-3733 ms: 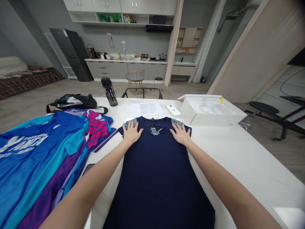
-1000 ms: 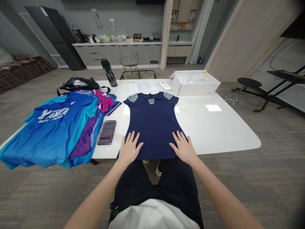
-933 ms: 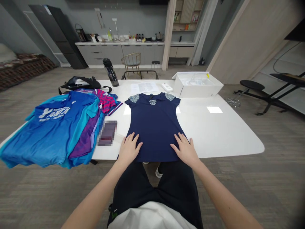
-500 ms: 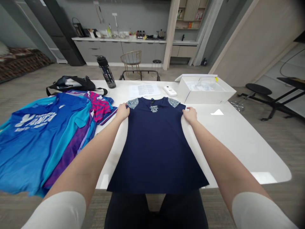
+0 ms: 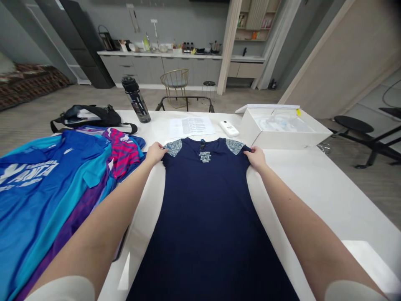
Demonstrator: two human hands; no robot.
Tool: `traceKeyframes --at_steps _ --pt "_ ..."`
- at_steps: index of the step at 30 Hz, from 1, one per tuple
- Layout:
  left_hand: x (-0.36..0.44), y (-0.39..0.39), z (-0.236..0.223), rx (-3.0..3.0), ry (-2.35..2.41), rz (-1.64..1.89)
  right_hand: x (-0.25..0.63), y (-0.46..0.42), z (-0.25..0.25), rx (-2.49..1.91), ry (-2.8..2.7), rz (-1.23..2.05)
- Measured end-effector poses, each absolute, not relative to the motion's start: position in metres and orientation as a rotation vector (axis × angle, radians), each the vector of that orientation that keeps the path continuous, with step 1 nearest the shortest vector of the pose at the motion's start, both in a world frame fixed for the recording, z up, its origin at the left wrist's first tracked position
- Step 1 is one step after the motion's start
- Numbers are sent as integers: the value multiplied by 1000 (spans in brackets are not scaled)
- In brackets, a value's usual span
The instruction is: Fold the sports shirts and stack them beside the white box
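A navy blue T-shirt (image 5: 209,209) with patterned pale shoulders and a small pale motif below the neckline lies spread on the white table, its neck facing away from me. My left hand (image 5: 156,153) pinches the edge of its left sleeve. On the other side, my right hand (image 5: 256,158) grips the right sleeve the same way. The shirt's lower hem falls outside the picture. Left of my left arm lies a pile of shirts, with a blue jersey (image 5: 40,175) on top and a pink-striped sleeve (image 5: 123,152) showing.
Behind the shirt are a printed sheet (image 5: 191,126) and a small white device (image 5: 229,128). An open white box (image 5: 282,136) stands back right on the table (image 5: 319,188). A black bottle (image 5: 136,100) and a black bag (image 5: 89,116) sit back left. A chair (image 5: 175,79) stands beyond.
The view has come closer to the table, so the shirt looks larger and its hem has left the picture. Both hands still hold the sleeves, slightly farther apart in the picture.
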State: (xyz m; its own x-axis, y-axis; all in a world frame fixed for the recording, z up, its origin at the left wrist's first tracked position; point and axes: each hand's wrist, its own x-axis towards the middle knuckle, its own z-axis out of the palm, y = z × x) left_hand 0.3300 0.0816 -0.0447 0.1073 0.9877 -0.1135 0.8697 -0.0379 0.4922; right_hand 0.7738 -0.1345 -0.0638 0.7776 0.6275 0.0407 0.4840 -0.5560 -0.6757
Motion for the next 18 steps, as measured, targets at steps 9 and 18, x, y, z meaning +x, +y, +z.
traceKeyframes --at_steps 9,18 --pt "353 -94 10 2468 1504 557 776 -132 -58 -2173 -756 388" --pt "461 -410 -35 2668 417 -6 776 -118 -43 -2284 -728 358"
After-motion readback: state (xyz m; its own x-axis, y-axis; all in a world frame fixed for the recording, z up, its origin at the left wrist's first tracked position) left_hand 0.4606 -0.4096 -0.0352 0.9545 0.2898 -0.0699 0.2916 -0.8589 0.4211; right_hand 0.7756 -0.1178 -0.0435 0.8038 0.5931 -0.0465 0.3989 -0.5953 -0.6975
